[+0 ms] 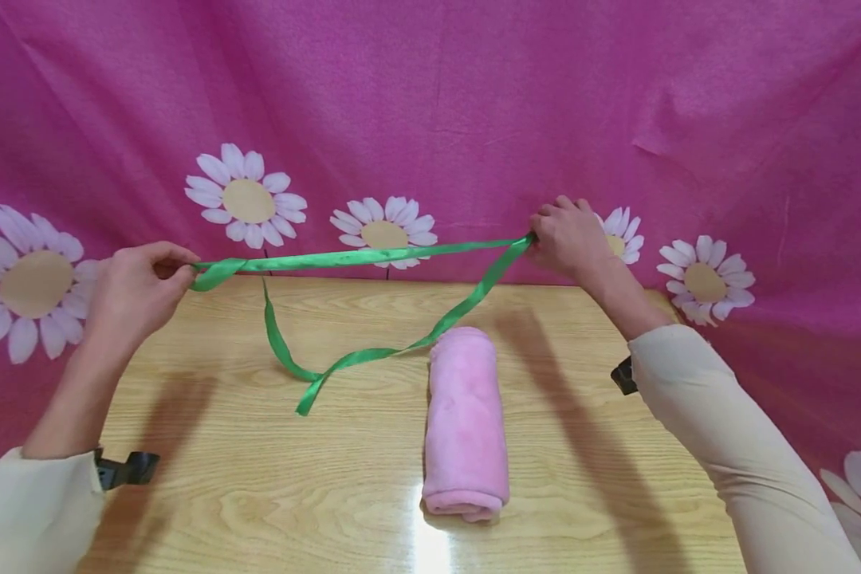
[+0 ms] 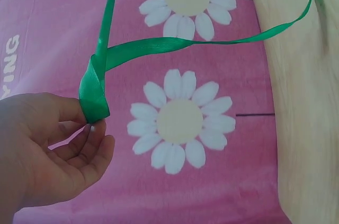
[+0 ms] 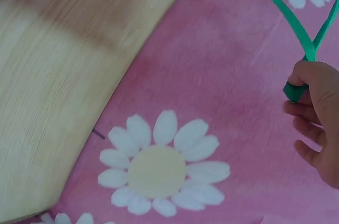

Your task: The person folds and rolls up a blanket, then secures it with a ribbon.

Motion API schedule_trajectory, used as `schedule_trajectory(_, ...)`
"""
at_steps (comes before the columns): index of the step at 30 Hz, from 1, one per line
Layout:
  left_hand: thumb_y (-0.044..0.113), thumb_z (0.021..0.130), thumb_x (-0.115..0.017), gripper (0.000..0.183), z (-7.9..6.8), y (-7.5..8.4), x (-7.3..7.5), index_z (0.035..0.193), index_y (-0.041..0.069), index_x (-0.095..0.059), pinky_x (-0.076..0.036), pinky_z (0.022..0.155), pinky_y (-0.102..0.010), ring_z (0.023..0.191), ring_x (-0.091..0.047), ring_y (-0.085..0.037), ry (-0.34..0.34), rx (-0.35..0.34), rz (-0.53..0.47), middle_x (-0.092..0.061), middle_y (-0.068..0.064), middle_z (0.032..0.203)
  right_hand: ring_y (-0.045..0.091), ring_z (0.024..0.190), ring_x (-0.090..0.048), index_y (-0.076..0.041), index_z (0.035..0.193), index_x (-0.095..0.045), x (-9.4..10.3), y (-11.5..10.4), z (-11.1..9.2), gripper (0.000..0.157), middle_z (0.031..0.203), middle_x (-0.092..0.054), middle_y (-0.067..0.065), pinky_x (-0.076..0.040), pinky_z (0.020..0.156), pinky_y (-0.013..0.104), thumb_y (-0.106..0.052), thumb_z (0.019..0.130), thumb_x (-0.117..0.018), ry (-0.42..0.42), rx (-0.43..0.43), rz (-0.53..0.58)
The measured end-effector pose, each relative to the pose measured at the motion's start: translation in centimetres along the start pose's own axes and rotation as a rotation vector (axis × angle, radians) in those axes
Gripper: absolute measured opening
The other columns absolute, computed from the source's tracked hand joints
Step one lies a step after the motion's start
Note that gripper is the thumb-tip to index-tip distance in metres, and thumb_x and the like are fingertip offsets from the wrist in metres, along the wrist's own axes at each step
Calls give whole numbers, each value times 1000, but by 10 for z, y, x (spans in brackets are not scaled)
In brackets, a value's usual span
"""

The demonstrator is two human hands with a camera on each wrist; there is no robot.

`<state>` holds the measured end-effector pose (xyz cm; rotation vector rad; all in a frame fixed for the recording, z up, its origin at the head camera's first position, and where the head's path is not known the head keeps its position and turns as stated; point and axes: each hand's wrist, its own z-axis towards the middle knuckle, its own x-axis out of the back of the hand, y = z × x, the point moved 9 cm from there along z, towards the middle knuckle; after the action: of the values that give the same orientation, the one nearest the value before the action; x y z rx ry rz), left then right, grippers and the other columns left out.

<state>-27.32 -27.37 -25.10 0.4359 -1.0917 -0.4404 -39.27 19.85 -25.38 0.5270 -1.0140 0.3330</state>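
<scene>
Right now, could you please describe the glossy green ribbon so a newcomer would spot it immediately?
Over the pale wooden table, before magenta daisy-print fabric, a glossy green ribbon stretches between left hand and right hand. Unlike the rolled pink plush cloth, it is long, narrow and green.

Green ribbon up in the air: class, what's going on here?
A person pinches a green ribbon in the left hand and right hand, with one stretch nearly straight between them and loose lengths drooping below. A rolled pink plush cloth lies on the wooden table, with no ribbon wrapped around it.
</scene>
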Motion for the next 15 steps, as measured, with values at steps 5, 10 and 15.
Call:
schedule_trajectory(5, 11, 94, -63, 18, 10, 14, -10, 103, 0, -73, -38, 59, -24, 75, -56, -22, 17, -22, -18, -70, -21, 91, 38, 66, -62, 0, 85, -68, 1, 28, -12, 5, 71, -65, 13, -50, 59, 54, -4, 82, -68, -79, -158, 142)
schedule_trajectory(10, 10, 92, -63, 17, 20, 29, -23, 100, 1, -75, -37, 59, -22, 71, -55, -12, 25, -59, -74, -71, -18, 88, 28, 67, -66, 5, 100, -71, -4, 59, -33, 19, 86, -71, 20, -49, 54, 42, -6, 90, -59, -69, -395, 396)
schedule_trajectory(15, 5, 88, -63, 16, 24, 48, -36, 97, 3, -76, -38, 60, -21, 67, -53, -3, 24, -99, -117, -72, -14, 85, 4, 63, -66, 10, 105, -59, -22, 83, -59, 20, 80, -72, 12, -55, 61, 21, -8, 99, -53, -3, -673, 979)
